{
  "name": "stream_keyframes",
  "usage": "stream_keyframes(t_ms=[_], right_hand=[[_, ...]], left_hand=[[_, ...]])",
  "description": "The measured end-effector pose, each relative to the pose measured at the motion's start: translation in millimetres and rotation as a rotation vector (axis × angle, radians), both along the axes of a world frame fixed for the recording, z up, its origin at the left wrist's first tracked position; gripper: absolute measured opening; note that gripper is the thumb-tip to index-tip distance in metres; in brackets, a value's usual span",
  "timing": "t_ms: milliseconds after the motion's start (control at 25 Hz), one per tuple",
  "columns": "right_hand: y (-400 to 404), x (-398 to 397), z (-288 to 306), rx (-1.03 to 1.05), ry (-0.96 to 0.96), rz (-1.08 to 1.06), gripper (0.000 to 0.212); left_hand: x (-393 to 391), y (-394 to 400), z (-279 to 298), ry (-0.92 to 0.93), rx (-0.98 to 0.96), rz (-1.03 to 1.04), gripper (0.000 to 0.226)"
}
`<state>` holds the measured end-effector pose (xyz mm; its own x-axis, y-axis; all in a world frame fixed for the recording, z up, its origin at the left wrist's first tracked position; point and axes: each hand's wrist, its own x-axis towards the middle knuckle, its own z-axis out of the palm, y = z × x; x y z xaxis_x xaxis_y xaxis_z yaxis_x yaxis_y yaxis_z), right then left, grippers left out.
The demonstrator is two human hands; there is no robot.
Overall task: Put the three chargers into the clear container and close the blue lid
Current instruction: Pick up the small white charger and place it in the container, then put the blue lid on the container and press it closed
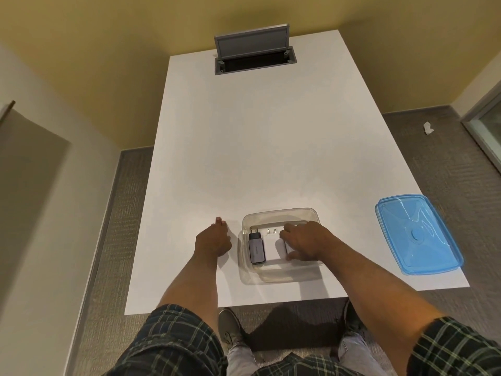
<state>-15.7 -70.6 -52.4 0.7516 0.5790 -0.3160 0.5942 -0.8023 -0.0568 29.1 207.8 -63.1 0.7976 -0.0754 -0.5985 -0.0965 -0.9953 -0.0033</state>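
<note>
head view: right hand (303, 241) reaches into the clear container (282, 276), palm down, fingers spread over a white charger (288, 246); thumb sits at that charger's near edge, fingertips past its far end. cannot tell whether the fingers actually clamp it or only rest on top. left hand (212, 240) lies on the white table (271, 145) just left of the container, not touching it, fingers curled loosely, holding nothing.

container stands near the table's front edge, lid off. inside, side by side: a grey charger (256, 249) with black plug end at the left wall, prongs pointing away from the person; a second white charger (271, 248) in the middle, two prongs visible; the charger under the right hand furthest right.

blue lid (417, 237) lies flat on the table, well apart to the right, close to the table's right edge.

far end of table: a grey cable hatch (254, 50), flap raised. plaid sleeves (173, 346) on both arms.
</note>
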Motion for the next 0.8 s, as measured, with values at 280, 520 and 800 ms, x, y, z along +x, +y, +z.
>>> stream_keyframes(t_ms=[280, 520, 800], right_hand=[[-20.5, 4.9, 28.4, 0.239, -0.397, -0.171, 0.015], [-73.7, 5.3, 39.3, 0.241, -0.399, -0.689, 0.009], [-146.9, -34.1, 17.2, -0.017, -0.182, -1.117, 0.031]], left_hand=[[25.3, -31.4, 37.3, -0.378, -0.190, 0.136, 0.027], [50.9, -111.1, 68.3, -0.569, -0.324, -0.006, 0.029], [31.4, -242.4, 77.7, -0.408, -0.313, -0.507, 0.022]])
